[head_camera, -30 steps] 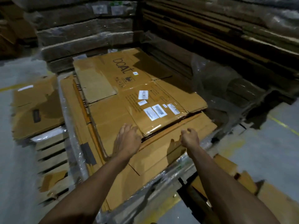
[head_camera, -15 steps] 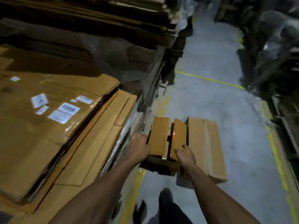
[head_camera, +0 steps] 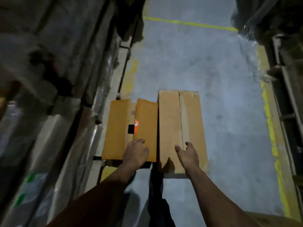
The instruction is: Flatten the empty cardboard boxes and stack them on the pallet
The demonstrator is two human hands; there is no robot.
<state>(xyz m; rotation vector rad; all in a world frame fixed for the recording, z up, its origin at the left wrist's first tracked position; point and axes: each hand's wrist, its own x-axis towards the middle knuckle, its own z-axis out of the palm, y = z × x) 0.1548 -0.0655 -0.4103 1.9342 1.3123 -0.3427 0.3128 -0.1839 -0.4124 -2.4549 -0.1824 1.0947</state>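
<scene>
Our left hand point(head_camera: 136, 151) rests on the twelve o'clock box point(head_camera: 129, 130), right hand point(head_camera: 186, 153) spread over its neighbour point(head_camera: 180, 125); neither flattened yet.

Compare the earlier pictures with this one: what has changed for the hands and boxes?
The view swung off the pallet stack toward the floor. Both hands left the stack; the left hand now rests on the open-flapped box, the right hand reaches over the closed box. Both boxes stayed side by side, unflattened.
</scene>
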